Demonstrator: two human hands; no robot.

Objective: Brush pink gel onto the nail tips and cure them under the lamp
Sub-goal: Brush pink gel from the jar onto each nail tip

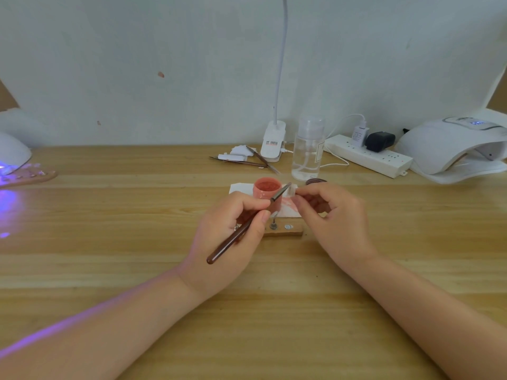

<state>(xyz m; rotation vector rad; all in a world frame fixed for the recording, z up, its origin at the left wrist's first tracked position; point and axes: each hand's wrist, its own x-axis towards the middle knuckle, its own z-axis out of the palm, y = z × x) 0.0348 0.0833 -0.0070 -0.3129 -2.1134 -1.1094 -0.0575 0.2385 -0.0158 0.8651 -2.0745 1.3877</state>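
My left hand [233, 231] grips a brown-handled brush [244, 229], its bristle end raised toward a clear nail tip [292, 191]. My right hand [333, 215] pinches that nail tip between thumb and fingers. Just behind the brush stands an open pink gel jar [267, 190] on a white tissue [238, 187] smeared with pink. A small wooden holder [285, 229] with metal studs lies between my hands. At the far left a small lamp [12, 153] glows purple over a wooden strip of nail tips [30, 176].
A large white curing lamp [452, 146] sits at the back right beside a power strip [367, 157]. A clear pump bottle [307, 149], a clip desk lamp [273, 144], spare brushes [255, 160] and the jar's dark lid [315, 181] lie behind the jar.
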